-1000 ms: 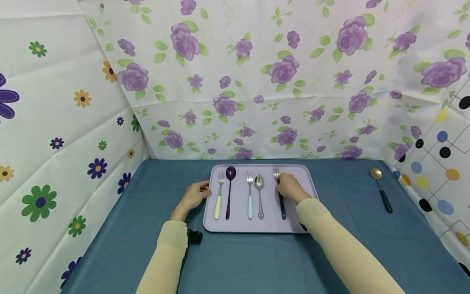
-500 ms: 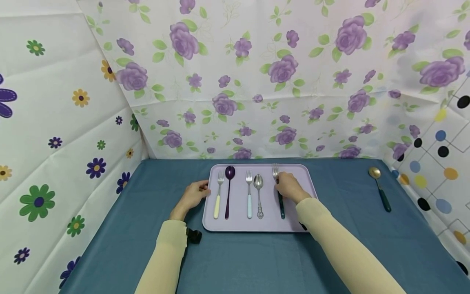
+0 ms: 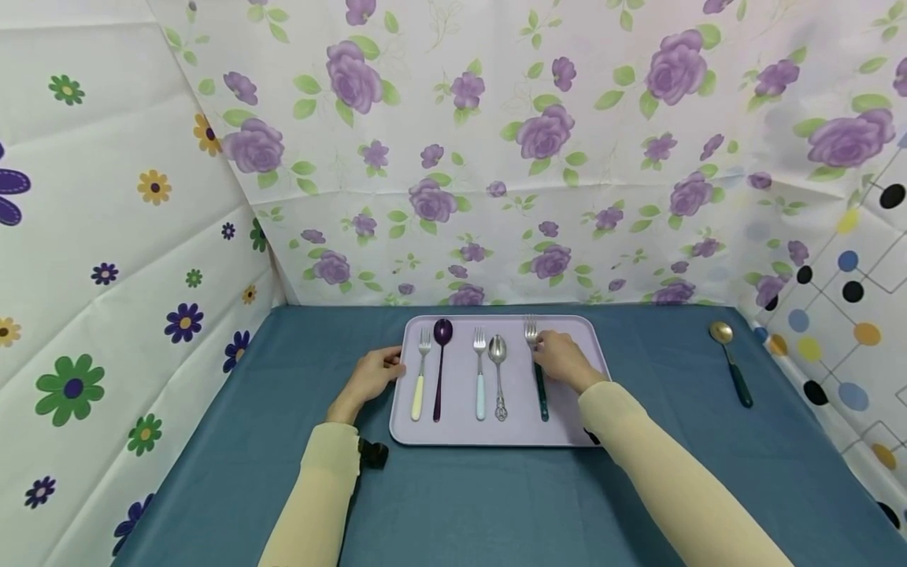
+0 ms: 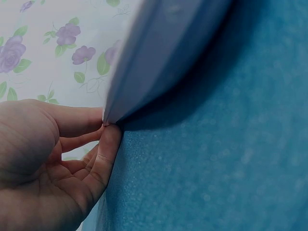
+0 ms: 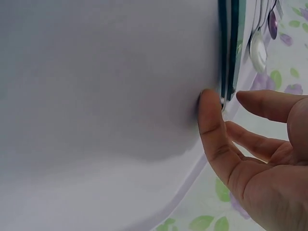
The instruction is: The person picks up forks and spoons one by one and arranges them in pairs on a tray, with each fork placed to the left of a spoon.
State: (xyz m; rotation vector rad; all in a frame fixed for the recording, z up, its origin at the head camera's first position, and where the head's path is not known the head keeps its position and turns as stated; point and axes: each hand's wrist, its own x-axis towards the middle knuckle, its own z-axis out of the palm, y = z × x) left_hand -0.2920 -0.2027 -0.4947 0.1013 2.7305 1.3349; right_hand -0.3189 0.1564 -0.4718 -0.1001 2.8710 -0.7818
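Observation:
A pale lilac tray (image 3: 460, 435) lies on the table, and my left hand (image 3: 370, 375) pinches its left rim between thumb and finger. In the left wrist view the tray's rim (image 4: 159, 53) shows between these fingertips. My right hand (image 3: 565, 361) is over the tray beside a fork with a dark green handle (image 3: 542, 391). In the right wrist view thumb and forefinger stand apart on either side of the green handle (image 5: 234, 53). Left of it on the tray lie a silver spoon (image 3: 498, 351), a light-blue-handled fork (image 3: 480, 398), a dark purple spoon (image 3: 442, 333) and a yellow-handled fork (image 3: 417, 398).
A spoon with a gold bowl and dark green handle (image 3: 740, 383) lies at the right on the blue tablecloth (image 3: 468, 504). Flower-printed cloth (image 3: 489, 157) hangs behind the table, with patterned cloth along both sides.
My right hand's fingers have loosened from the green-handled fork and shifted slightly to the right. The fork stays on the tray. My left hand keeps its place at the rim.

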